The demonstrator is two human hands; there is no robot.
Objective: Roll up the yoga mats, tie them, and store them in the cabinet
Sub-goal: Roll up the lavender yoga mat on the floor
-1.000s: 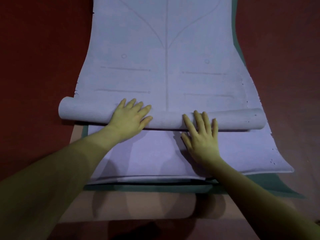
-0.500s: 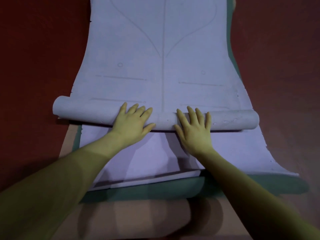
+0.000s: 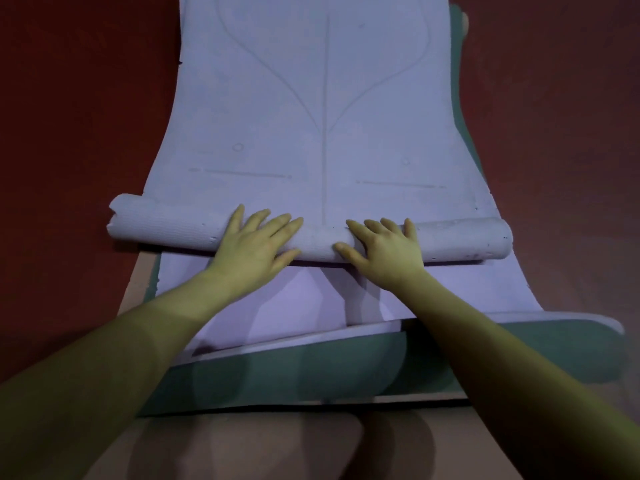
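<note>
A pale lilac yoga mat (image 3: 325, 109) with pressed line markings stretches away from me on the floor. Its near end is wound into a thin roll (image 3: 166, 225) lying across the view. My left hand (image 3: 254, 242) presses flat on the roll left of centre, fingers spread. My right hand (image 3: 384, 245) presses on it just right of centre, fingers straight. Under the roll lies another lilac mat (image 3: 277, 299), on top of a dark green mat (image 3: 311, 372).
A tan mat or board (image 3: 263, 445) lies lowest in the stack, nearest me. Dark red floor (image 3: 76, 109) surrounds the mats on both sides. The green mat's edge (image 3: 462, 98) shows along the right side of the lilac mat.
Both hands have pushed the roll forward, away from me. The roll has grown a little thicker, and more of the lower lilac and green mats shows below it.
</note>
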